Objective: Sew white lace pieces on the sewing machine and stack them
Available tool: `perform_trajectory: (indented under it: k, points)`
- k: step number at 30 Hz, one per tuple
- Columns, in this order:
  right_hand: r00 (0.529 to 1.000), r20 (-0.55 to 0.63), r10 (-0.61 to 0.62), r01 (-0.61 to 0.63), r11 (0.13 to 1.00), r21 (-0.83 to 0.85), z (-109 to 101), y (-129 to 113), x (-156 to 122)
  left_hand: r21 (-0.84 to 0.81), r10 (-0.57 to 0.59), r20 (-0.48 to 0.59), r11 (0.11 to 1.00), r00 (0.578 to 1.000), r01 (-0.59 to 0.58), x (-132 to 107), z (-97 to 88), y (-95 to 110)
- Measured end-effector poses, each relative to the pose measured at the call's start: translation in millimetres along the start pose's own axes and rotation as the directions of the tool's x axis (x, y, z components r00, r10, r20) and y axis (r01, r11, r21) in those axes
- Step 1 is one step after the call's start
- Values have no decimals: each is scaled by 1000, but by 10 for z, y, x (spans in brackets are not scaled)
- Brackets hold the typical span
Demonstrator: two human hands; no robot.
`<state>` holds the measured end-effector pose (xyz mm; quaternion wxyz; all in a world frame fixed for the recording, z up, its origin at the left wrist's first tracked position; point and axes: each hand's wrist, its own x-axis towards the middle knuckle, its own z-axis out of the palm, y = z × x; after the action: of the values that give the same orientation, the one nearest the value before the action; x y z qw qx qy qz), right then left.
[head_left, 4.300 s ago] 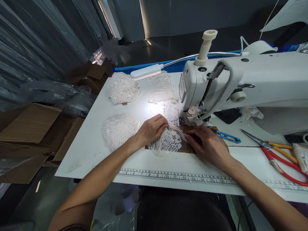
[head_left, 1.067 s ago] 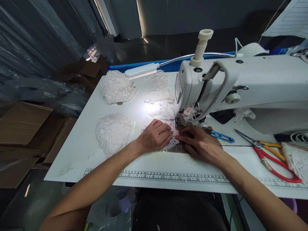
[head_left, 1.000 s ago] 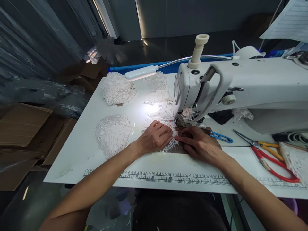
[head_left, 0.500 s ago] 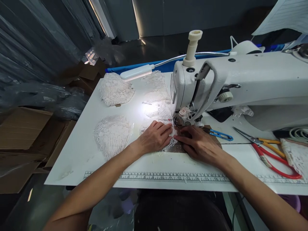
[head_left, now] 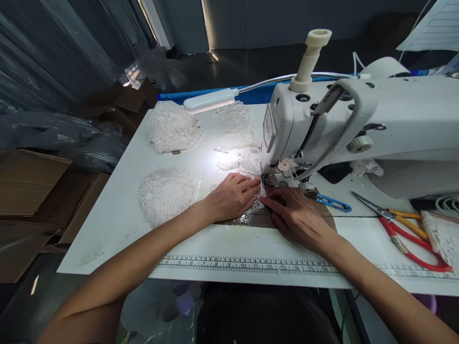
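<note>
My left hand (head_left: 231, 197) lies flat, fingers stretched out, pressing a white lace piece (head_left: 255, 206) onto the table just in front of the presser foot (head_left: 268, 180) of the white sewing machine (head_left: 358, 124). My right hand (head_left: 299, 217) lies flat beside it, fingers extended on the lace edge and on a brown patch (head_left: 260, 220) under the lace. The fingertips of both hands almost meet at the lace. Most of the lace is hidden beneath my left hand.
Stacks of lace pieces (head_left: 163, 196) (head_left: 172, 126) lie on the white table (head_left: 122, 210), more behind the needle (head_left: 236, 143). A gooseneck lamp (head_left: 210, 99) lights them. Blue thread snips (head_left: 332, 204), red scissors (head_left: 416, 241) and yellow-handled scissors (head_left: 394, 212) lie at right. A printed ruler (head_left: 251, 265) runs along the front edge.
Since 4.3 s ago the lace has fed toward the presser foot and less of it shows; both hands have followed it slightly forward. Over the last second the hands barely shifted.
</note>
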<state>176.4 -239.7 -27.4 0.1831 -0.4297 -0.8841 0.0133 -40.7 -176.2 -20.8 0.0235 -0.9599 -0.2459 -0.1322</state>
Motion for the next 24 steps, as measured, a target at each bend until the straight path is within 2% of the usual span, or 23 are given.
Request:
perform_trajectory:
  k: [8,19,24]
  points:
    - [1000,5,10,-10,1000,-15,14,0,-9,33,-20,-20,999,1000,21,-9,21,51]
    - [999,15,45,-45,999,-2,2,-38,4,-107,-119,-5,987,993,118,-56,4,55]
    - [998,18,60,-60,998,0,5,-51,1,-128,-82,-6,989,997,81,-37,44,36]
